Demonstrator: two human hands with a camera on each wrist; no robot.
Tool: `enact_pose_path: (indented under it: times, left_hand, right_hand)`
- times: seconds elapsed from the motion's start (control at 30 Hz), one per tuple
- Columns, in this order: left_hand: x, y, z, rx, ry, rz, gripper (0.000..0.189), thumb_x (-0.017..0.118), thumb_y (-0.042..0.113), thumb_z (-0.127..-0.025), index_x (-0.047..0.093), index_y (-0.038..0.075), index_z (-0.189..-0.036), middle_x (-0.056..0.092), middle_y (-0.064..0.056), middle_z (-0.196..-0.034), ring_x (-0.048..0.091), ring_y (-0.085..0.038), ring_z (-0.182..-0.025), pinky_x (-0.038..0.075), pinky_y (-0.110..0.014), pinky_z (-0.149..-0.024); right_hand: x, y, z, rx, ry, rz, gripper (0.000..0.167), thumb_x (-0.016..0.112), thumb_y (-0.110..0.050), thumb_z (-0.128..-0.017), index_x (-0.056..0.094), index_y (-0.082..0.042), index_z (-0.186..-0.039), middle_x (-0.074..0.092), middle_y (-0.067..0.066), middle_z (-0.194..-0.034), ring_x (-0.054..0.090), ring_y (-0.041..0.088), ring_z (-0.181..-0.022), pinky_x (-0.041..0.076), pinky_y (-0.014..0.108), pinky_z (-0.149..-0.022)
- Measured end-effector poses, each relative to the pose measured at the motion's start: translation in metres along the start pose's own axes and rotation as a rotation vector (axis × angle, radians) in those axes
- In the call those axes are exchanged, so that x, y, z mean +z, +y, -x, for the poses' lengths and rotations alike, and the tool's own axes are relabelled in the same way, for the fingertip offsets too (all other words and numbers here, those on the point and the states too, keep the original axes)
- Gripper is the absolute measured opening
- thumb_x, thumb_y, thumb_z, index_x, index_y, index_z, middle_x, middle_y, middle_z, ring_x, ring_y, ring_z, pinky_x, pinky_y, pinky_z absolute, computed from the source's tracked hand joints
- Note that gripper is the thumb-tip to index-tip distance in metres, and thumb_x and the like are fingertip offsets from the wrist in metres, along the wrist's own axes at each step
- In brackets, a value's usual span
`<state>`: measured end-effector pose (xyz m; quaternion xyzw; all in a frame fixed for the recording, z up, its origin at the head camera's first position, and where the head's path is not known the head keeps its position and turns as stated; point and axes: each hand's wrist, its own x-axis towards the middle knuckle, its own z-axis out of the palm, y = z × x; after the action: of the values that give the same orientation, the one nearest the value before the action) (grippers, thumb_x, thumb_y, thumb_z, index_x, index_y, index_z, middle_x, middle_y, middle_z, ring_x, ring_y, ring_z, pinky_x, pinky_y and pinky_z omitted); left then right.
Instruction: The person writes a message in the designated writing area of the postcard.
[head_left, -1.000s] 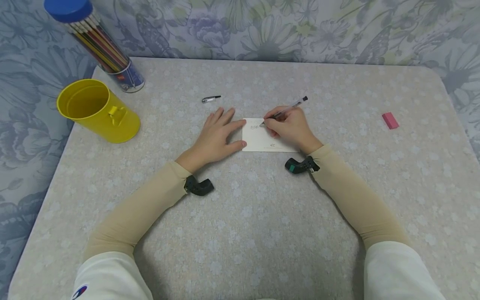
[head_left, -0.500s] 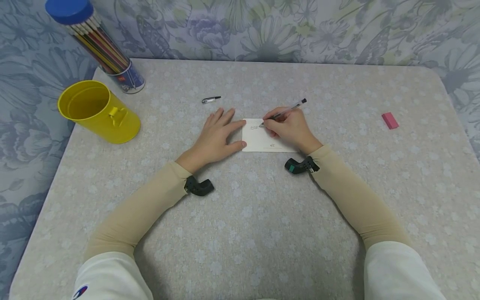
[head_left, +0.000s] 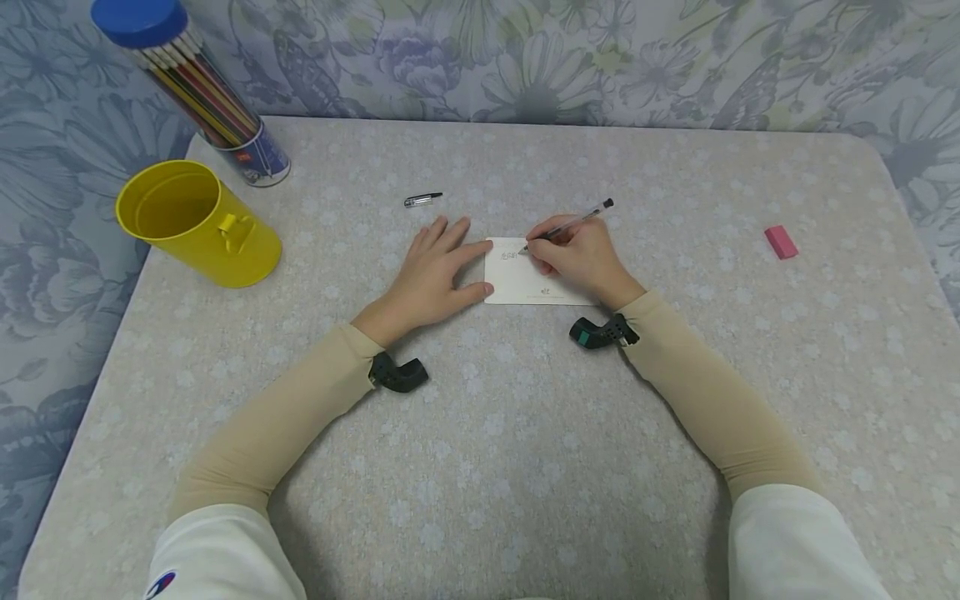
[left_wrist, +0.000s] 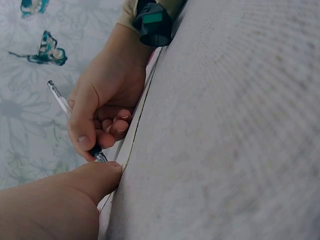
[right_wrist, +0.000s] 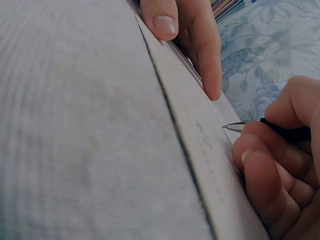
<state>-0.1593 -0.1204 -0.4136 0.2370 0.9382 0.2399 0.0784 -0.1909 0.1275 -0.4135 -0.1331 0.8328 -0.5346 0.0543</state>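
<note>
A small white card (head_left: 506, 283) lies flat on the table, with a short line of dark handwriting near its upper left and a small printed mark lower down. My right hand (head_left: 581, 254) pinches a clear-barrelled pen (head_left: 577, 221) between thumb and fingers. The pen's metal tip (right_wrist: 232, 125) meets the card just past the handwriting. My left hand (head_left: 427, 275) lies with fingers spread, its thumb and index fingertip touching the card's left edge. In the left wrist view, the left thumb (left_wrist: 100, 177) partly hides the pen's tip.
A pen cap (head_left: 422, 199) lies beyond the left hand. At the back left stand a yellow bucket-shaped cup (head_left: 247, 246) and a blue-lidded tube of colored pencils (head_left: 258, 154). A pink eraser (head_left: 781, 242) lies to the far right. A floral-patterned wall borders the table's back.
The pen and right hand shift only slightly at the handwriting, the pen's upper end dipping a little. The left hand stays in place on the card's edge.
</note>
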Motion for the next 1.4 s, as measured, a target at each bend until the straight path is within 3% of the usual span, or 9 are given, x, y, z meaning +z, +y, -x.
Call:
enact_pose_path:
  times: [1.4]
  left_hand:
    - [0.0000, 0.0002, -0.0004, 0.000, 0.000, 0.005, 0.064, 0.067, 0.044, -0.096, 0.051, 0.015, -0.151, 0.026, -0.022, -0.167, 0.011, -0.048, -0.157, 0.006, -0.063, -0.127]
  right_hand:
    - [0.0004, -0.0011, 0.0006, 0.024, 0.022, 0.014, 0.015, 0.067, -0.014, -0.092, 0.079, -0.005, -0.093, 0.068, 0.004, -0.061, 0.059, 0.011, -0.050, 0.046, 0.020, -0.049]
